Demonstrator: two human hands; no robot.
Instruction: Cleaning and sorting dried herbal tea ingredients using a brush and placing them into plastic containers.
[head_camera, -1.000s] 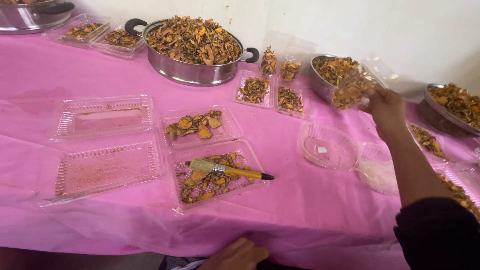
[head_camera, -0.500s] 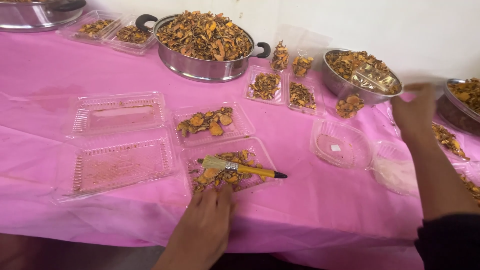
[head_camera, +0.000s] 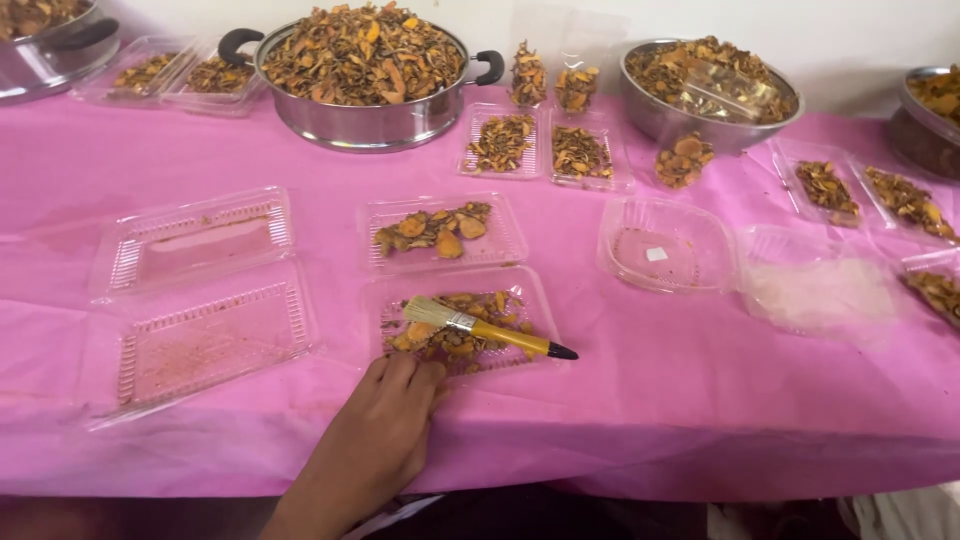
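Pink cloth-covered table (head_camera: 120, 150) holds a large steel pot (head_camera: 365, 120) heaped with orange dried slices. Left hand (head_camera: 385, 425), fingers loosely spread and gripping nothing, touches the near edge of a clear plastic tray (head_camera: 535, 300) of slices; a yellow-handled brush (head_camera: 480, 327) lies across it.

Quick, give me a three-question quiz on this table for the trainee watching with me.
1. True or false: the brush lies across the near filled tray.
2. What touches that tray's near edge: A the left hand, B a spoon, C a lid?
3. Fill in: the tablecloth is ____.
Key: 1 true; 2 A; 3 pink.
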